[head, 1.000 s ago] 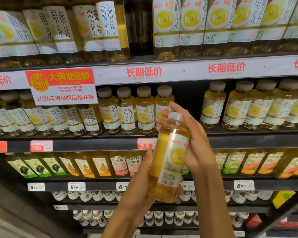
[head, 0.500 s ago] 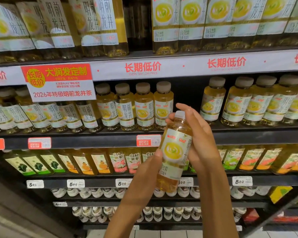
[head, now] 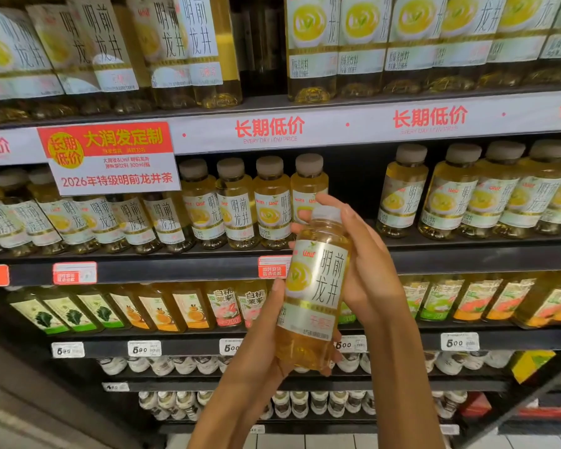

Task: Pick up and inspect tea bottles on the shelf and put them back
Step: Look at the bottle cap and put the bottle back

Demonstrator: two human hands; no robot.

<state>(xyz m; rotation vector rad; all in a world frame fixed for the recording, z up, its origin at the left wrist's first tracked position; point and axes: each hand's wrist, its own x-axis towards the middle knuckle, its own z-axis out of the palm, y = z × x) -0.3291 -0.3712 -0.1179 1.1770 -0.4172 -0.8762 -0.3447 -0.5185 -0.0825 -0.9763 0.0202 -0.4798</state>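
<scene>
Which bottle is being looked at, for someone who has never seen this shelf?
Find the red-and-white promotional sign on the upper shelf edge. Right of it and lower, two hands hold one tea bottle before the shelves. Unlike its shelved neighbours, it is off the shelf.

Pale amber tea bottle with white cap and white label bearing black characters and a yellow cup motif, black shelf, white strip with red lettering, red-and-white promo sign, orange- and green-labelled bottles at lower right
</scene>
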